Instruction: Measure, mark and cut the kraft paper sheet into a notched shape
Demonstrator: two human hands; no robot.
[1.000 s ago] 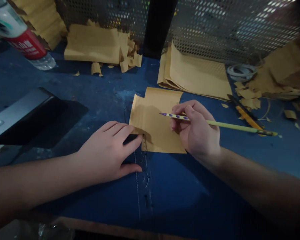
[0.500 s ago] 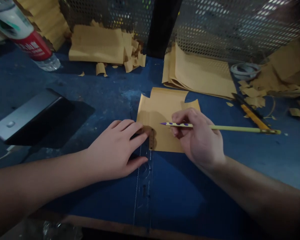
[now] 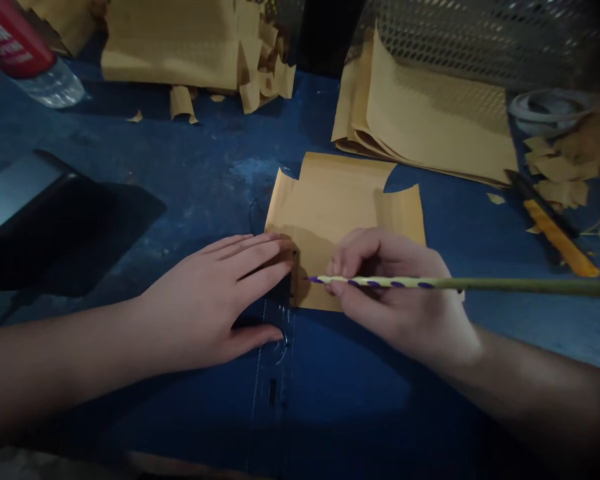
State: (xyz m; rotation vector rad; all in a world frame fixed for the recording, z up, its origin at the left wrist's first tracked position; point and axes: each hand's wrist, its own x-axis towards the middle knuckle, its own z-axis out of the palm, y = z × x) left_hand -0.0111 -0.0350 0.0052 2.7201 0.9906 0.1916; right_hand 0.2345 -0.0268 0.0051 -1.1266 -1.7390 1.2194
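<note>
A brown paper piece [image 3: 343, 197] with notched upper corners and raised side flaps lies on the blue table. My left hand [image 3: 225, 293] rests flat with its fingers stretched out, pressing a clear plastic ruler [image 3: 273, 393] against the paper's left part. The ruler runs down toward the table's front edge; its upper end is hidden under my fingers. My right hand [image 3: 405, 320] grips a pale green pencil [image 3: 447, 283] with purple spots. Its purple tip is at the paper, close to the ruler's right edge; whether it touches is unclear.
Folded brown paper [image 3: 440, 113] lies behind on the right. Paper stock [image 3: 175, 47] and scraps sit at the back left, beside a red-labelled bottle [image 3: 15, 40]. An orange cutter [image 3: 560, 237] lies right, near a white tape roll [image 3: 553, 110]. A dark box-like device [image 3: 35, 207] stands left.
My right hand has brought the pencil tip down and left, closer to the ruler. My left hand stays on the ruler. The view has shifted closer to the table.
</note>
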